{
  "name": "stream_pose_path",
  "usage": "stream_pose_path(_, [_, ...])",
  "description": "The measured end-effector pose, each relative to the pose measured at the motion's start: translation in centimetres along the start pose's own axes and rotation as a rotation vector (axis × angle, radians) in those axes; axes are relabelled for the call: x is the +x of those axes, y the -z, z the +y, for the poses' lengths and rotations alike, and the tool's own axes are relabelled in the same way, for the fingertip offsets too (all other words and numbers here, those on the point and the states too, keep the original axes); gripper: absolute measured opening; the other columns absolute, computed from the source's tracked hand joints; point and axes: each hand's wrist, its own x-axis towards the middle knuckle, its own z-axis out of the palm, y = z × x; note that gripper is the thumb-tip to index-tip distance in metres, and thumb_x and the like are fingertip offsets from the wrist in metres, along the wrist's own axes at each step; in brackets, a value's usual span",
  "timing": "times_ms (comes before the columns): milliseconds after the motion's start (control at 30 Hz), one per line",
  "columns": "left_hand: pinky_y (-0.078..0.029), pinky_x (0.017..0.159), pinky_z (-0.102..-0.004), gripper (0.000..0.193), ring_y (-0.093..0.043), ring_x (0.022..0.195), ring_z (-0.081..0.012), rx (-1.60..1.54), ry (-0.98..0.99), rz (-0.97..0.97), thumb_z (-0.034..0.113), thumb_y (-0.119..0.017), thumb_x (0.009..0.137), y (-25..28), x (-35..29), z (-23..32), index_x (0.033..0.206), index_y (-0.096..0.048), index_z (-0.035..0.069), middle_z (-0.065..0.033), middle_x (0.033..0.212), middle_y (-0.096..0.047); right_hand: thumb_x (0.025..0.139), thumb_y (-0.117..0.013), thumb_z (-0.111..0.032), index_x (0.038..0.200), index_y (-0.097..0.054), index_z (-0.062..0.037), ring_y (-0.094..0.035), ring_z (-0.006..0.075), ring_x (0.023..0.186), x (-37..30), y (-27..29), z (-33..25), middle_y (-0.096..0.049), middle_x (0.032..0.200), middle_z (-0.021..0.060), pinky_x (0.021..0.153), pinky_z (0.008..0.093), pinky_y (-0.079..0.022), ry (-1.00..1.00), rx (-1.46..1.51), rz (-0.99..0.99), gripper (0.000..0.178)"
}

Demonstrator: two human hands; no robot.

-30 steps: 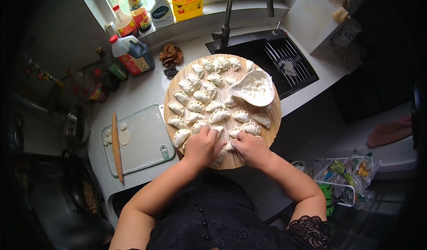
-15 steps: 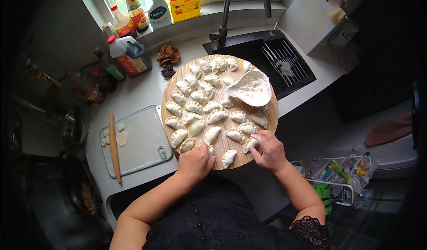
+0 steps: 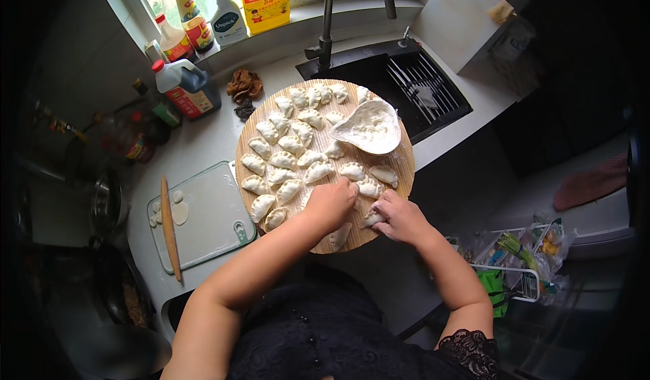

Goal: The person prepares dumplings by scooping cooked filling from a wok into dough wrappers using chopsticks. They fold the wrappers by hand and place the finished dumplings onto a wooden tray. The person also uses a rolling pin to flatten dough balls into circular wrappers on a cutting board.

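2 hands [image 3: 403, 219] over 1 rnd board [image 3: 404, 158] w/ 25+ dumplings [image 3: 318, 171]

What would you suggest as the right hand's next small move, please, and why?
I would probably have the right hand gently settle the dumpling it holds onto the round wooden board, since that piece is close to the rim and another dumpling lies just beyond it, leaving little room to slide.

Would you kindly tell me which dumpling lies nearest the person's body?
It is the dumpling at the near edge of the wooden board, just below the left hand in the picture; every other visible one lies farther up the board.
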Motion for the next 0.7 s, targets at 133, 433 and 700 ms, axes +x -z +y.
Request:
stream_pose_path(133, [-0.051, 0.061, -0.0425, 0.02, -0.062, 0.072, -0.0331, -0.063, 0.124, 0.056, 0.022, -0.058, 0.079, 1.8, -0.9, 0.8, 0.085, -0.055, 0.004, -0.0143, 0.086, -0.058, 0.071, -0.066, -0.008, 0.095, -0.06, -0.0086, -0.059, 0.0286, 0.086, 0.7, 0.6, -1.0, -0.054, 0.098, 0.0086, 0.071, 0.0389, -0.051, 0.202, 0.015, -0.129, 0.025])
stream_pose_path(433, [-0.05, 0.058, -0.0424, 0.031, -0.062, 0.067, -0.0328, -0.138, 0.316, 0.141, 0.032, -0.065, 0.078, 0.4, -8.5, 1.7, 0.087, -0.056, 0.004, -0.0154, 0.076, -0.063, 0.072, -0.068, -0.009, 0.091, -0.063, -0.0062, -0.06, 0.0301, 0.086, 2.1, 0.8, -1.2, -0.058, 0.094, 0.011, 0.073, 0.0378, -0.05, 0.143, 0.159, 0.185, 0.02])
stream_pose_path(700, [-0.05, 0.052, -0.0367, 0.038, -0.063, 0.06, -0.0299, -0.048, 0.32, 0.024, 0.032, -0.065, 0.08, 0.5, -9.2, 2.2, 0.102, -0.059, 0.002, -0.0148, 0.069, -0.064, 0.072, -0.074, -0.032, 0.096, -0.063, -0.0059, -0.062, 0.0324, 0.084, 3.7, -0.2, 0.1, -0.058, 0.09, 0.0111, 0.072, 0.0428, -0.05, -0.252, -0.077, 0.234, 0.037])
